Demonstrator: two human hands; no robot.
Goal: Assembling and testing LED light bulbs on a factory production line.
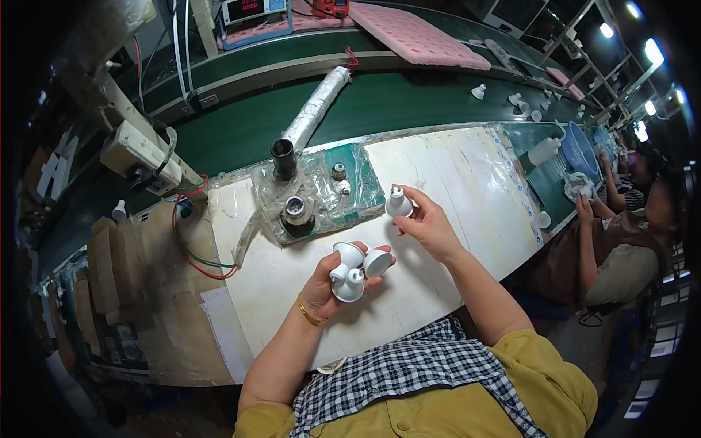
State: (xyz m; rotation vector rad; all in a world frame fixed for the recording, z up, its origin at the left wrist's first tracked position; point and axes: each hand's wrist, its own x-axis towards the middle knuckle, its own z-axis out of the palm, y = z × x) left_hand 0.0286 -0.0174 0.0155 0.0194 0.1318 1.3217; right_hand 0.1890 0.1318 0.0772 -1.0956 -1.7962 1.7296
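Several white spotlight bulbs (348, 289) lie bunched in my left hand (319, 287), its fingers curled round them over the white board. To the right and a little farther off, my right hand (432, 228) pinches one more white spotlight bulb (398, 207) between thumb and fingers, its wide end downward and its base up. That bulb is beside the right edge of a plastic-wrapped test fixture (336, 208). On the fixture stand a round socket (295, 207), a black tube (283, 155) and a small metal-topped fitting (339, 171).
A green conveyor belt (409, 95) runs behind the white board (453, 168), with loose bulbs (478, 91) at its right. Red and green wires (191, 257) and a power outlet box (142, 157) are at left. A blue basket (580, 152) and a co-worker (613, 233) are at right.
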